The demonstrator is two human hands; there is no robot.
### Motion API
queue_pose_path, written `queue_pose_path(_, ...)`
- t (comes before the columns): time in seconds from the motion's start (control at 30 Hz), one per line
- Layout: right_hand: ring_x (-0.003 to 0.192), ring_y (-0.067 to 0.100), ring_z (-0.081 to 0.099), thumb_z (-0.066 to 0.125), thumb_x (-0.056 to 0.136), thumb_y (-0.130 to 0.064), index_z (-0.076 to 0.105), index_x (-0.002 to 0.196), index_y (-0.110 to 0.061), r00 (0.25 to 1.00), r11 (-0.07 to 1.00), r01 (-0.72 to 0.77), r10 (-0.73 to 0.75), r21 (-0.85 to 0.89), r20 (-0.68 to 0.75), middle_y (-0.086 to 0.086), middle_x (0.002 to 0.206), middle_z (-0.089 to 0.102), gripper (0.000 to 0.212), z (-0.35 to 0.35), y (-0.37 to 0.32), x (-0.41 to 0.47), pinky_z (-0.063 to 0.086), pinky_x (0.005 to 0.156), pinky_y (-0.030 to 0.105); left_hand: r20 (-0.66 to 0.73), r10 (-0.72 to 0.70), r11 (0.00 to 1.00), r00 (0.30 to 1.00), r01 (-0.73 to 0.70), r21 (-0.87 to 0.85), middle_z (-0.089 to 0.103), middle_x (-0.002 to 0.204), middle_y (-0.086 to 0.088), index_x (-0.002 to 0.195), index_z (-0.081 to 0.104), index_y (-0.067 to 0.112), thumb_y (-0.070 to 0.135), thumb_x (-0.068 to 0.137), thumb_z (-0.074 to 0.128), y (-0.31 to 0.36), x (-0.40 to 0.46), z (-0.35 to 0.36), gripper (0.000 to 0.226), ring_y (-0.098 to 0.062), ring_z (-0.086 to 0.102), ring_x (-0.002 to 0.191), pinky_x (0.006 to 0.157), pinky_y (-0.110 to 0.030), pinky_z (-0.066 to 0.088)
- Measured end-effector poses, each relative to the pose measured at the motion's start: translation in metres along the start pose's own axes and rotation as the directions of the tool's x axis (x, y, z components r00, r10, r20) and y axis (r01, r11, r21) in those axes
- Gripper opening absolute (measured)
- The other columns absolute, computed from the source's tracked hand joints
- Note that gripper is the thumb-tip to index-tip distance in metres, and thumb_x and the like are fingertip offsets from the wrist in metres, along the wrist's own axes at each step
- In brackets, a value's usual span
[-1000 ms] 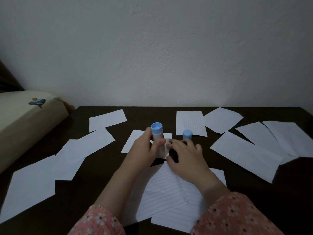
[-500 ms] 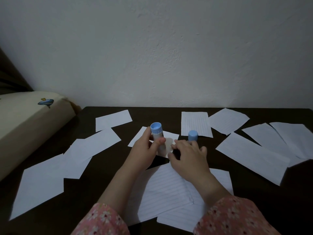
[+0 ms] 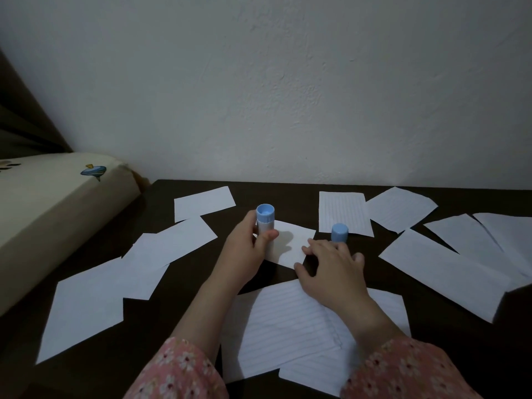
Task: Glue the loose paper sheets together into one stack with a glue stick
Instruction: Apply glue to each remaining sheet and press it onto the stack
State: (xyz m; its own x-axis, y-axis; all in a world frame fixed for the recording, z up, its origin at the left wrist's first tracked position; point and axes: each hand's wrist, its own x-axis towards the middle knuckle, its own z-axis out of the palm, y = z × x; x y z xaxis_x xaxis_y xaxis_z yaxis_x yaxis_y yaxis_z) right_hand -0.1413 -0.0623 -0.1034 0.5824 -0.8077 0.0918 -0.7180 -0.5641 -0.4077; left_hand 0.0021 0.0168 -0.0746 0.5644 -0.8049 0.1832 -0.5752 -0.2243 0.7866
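We see the left hand (image 3: 244, 249) wrapped around the glue stick (image 3: 265, 223), held upright with its blue end up and its lower end on a small paper sheet (image 3: 290, 246) in the middle of the dark worktop (image 3: 359, 269). The right hand (image 3: 331, 266) is released, its spread fingers pressing that sheet's near corner. The blue cap (image 3: 339, 232) stands just beyond those fingers. Loose sheets (image 3: 443, 272) lie scattered around, and lined sheets (image 3: 288, 326) overlap beneath the forearms.
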Motion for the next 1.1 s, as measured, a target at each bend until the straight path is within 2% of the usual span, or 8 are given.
queue_pose_path(0.2,0.135,0.011,0.028,0.049,0.091,-0.052,0.046,0.133,-0.037,1.000,1.000,-0.007,0.007,0.004,-0.004,-0.017,0.147,0.036,0.045,0.000,-0.001,-0.002,0.023,0.108,0.043,-0.082,-0.049,0.999,0.995,0.049,-0.013,0.051,0.099,0.016,0.109,0.043,0.033,0.033,0.094,0.054,-0.010,0.005,-0.008,0.018,-0.003,0.051,0.089,0.068,-0.014,0.038)
queue_pose_path(0.33,0.136,0.011,0.027,0.048,0.092,-0.050,0.044,0.134,-0.036,1.000,1.000,-0.010,0.010,0.000,-0.006,-0.016,0.148,0.035,0.045,0.001,-0.004,-0.003,0.022,0.108,0.043,-0.109,-0.072,0.997,0.991,0.072,-0.011,0.055,0.108,0.011,0.120,0.048,0.027,0.032,0.094,0.056,-0.014,0.009,-0.013,0.028,-0.008,0.052,0.101,0.080,-0.023,0.041)
queue_pose_path(0.53,0.135,0.011,0.028,0.047,0.092,-0.050,0.044,0.134,-0.035,1.000,1.000,-0.009,0.009,-0.009,-0.011,-0.016,0.148,0.035,0.044,0.003,-0.003,-0.003,0.023,0.109,0.044,-0.137,-0.132,0.991,0.982,0.130,-0.026,0.053,0.115,0.009,0.129,0.045,0.023,0.031,0.095,0.054,-0.018,0.013,-0.022,0.036,-0.008,0.049,0.103,0.085,-0.027,0.042)
queue_pose_path(0.67,0.134,0.010,0.029,0.048,0.092,-0.050,0.044,0.132,-0.035,1.000,1.000,-0.004,0.004,0.003,-0.018,-0.017,0.147,0.036,0.043,0.003,-0.003,-0.004,0.023,0.108,0.042,-0.149,-0.191,0.981,0.970,0.184,-0.058,0.055,0.127,0.001,0.134,0.042,0.023,0.032,0.095,0.053,-0.021,0.014,-0.026,0.041,-0.017,0.052,0.114,0.090,-0.033,0.044)
queue_pose_path(0.83,0.133,0.009,0.029,0.048,0.092,-0.050,0.045,0.131,-0.036,1.000,1.000,0.008,-0.008,-0.002,-0.031,-0.017,0.146,0.037,0.042,0.004,-0.002,-0.004,0.024,0.106,0.041,-0.189,-0.215,0.976,0.958,0.207,-0.063,0.051,0.109,0.009,0.122,0.043,0.027,0.033,0.096,0.051,-0.022,0.015,-0.027,0.028,-0.009,0.049,0.101,0.086,-0.030,0.044)
queue_pose_path(0.93,0.133,0.009,0.029,0.048,0.091,-0.051,0.045,0.130,-0.037,1.000,1.000,0.010,-0.010,-0.008,-0.026,-0.018,0.146,0.037,0.041,0.002,-0.002,-0.005,0.024,0.107,0.041,-0.321,-0.364,0.913,0.874,0.268,-0.307,0.051,0.110,0.003,0.118,0.039,0.027,0.038,0.099,0.044,-0.021,0.013,-0.029,0.022,-0.012,0.051,0.099,0.084,-0.031,0.043)
queue_pose_path(1.03,0.134,0.009,0.027,0.048,0.091,-0.051,0.046,0.130,-0.037,1.000,1.000,0.017,-0.017,-0.004,-0.015,-0.018,0.146,0.037,0.041,0.001,-0.003,-0.005,0.023,0.107,0.042,-0.346,-0.582,0.711,0.736,0.255,-0.655,0.049,0.112,-0.002,0.136,0.036,0.021,0.043,0.100,0.038,-0.016,0.016,-0.035,0.042,-0.017,0.049,0.103,0.092,-0.036,0.041)
queue_pose_path(1.1,0.135,0.010,0.027,0.048,0.091,-0.051,0.046,0.130,-0.037,1.000,1.000,0.024,-0.025,-0.005,-0.011,-0.018,0.146,0.036,0.041,0.000,-0.003,-0.005,0.024,0.107,0.041,-0.349,-0.569,0.698,0.744,0.212,-0.684,0.048,0.115,-0.002,0.141,0.031,0.021,0.043,0.101,0.035,-0.012,0.016,-0.036,0.046,-0.017,0.049,0.107,0.095,-0.036,0.039)
